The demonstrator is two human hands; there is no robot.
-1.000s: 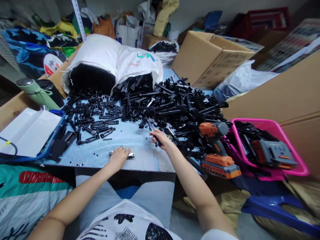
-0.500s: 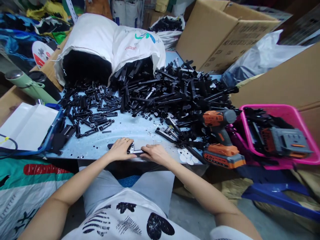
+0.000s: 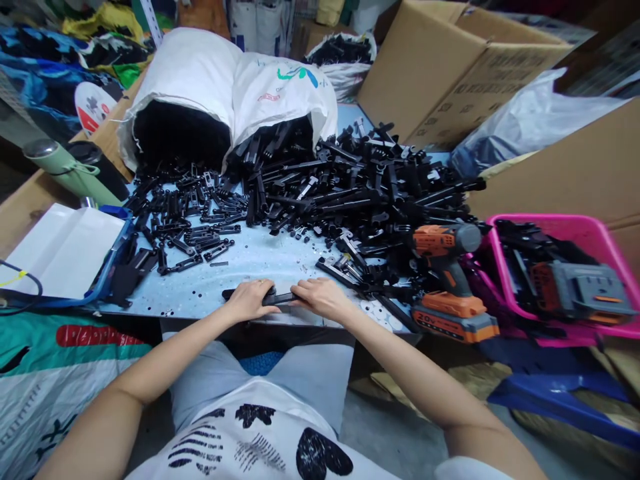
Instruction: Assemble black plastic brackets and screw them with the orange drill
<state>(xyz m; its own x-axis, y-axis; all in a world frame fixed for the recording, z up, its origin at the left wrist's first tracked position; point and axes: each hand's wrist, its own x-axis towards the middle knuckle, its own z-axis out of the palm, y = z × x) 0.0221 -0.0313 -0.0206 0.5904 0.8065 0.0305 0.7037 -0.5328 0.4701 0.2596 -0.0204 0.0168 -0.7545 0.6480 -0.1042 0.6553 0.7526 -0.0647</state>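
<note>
Now left hand (image 3: 249, 301) and right hand (image 3: 323, 298) each clasp an end of one slim black part (image 3: 280, 298), on the desk (image 3: 260, 257) edge left of the orange drill (image 3: 447, 280). Likely early — big parts heap (image 3: 360, 180) behind the drill unworked, few pieces in pink basket (image 3: 545, 217) right of it.

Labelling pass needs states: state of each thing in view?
left hand, closed on black part
right hand, closed on black part
black part, flat on table, both ends held
white sack, on side, mouth open
drill, standing upright
pink basket, filled
green bottle, capped
</note>
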